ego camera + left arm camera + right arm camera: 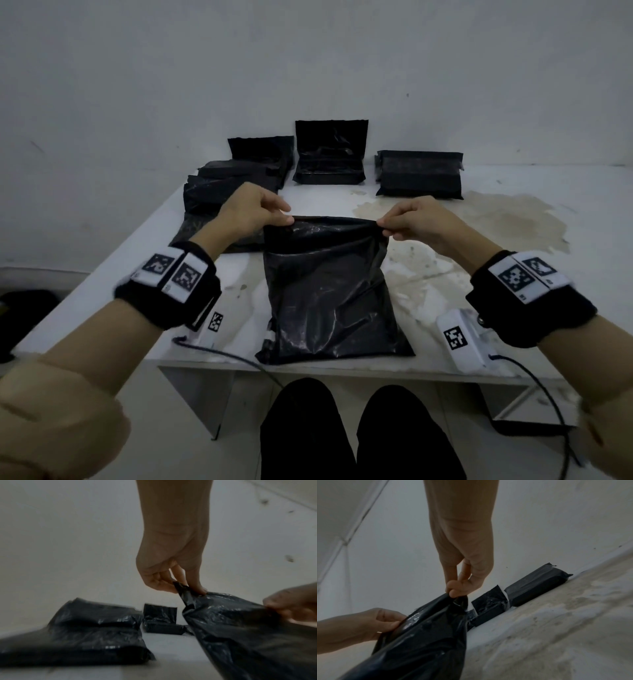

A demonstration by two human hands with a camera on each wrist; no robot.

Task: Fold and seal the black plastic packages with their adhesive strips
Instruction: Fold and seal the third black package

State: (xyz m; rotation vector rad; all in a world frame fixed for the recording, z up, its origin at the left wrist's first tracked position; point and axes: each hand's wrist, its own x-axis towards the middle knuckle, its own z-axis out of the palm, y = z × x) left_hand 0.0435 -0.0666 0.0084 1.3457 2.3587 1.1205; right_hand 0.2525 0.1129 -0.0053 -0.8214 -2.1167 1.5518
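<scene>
A black plastic package (327, 291) lies flat in the middle of the white table (513, 274), its open top edge lifted off the surface. My left hand (270, 214) pinches the top left corner (181, 588) between thumb and fingers. My right hand (394, 228) pinches the top right corner (457, 599) the same way. The flap between the two hands is stretched taut. In the left wrist view the package (240, 628) slopes down toward the camera; in the right wrist view the package (423, 642) fills the lower left. No adhesive strip shows.
A pile of black packages (222, 192) lies at the back left. Another package (329, 154) with a raised flap stands at the back centre, and a folded one (419, 174) at the back right. The wall is close behind. The tabletop is stained on the right.
</scene>
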